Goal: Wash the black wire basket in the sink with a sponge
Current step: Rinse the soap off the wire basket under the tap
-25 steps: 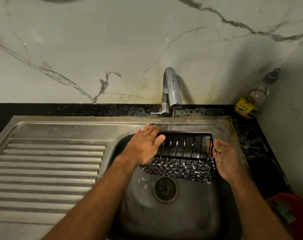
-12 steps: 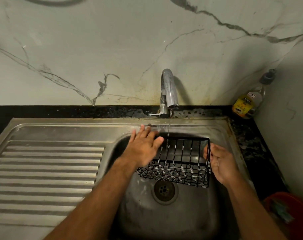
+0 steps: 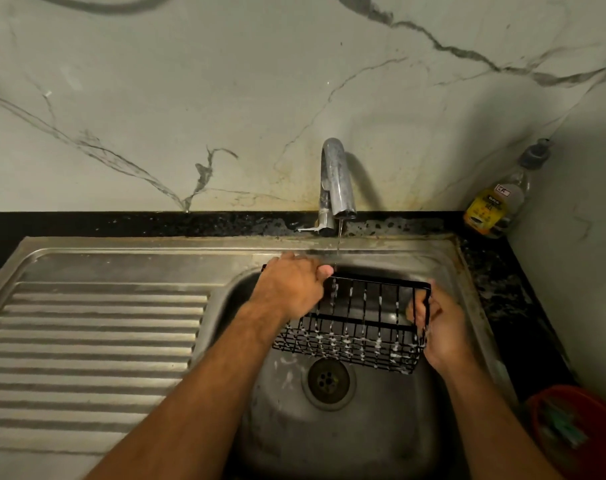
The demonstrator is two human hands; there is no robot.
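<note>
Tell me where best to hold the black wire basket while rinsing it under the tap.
Probably by its two short end walls, one from each side, as both hands do: the left hand and right hand hold the black wire basket tilted, soapy grid open.

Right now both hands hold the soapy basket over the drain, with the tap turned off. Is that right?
Not quite: the tap is running, a thin stream falling by the basket's back rim in the head view. The rest stands: left hand and right hand hold the soapy basket over the drain.
</note>
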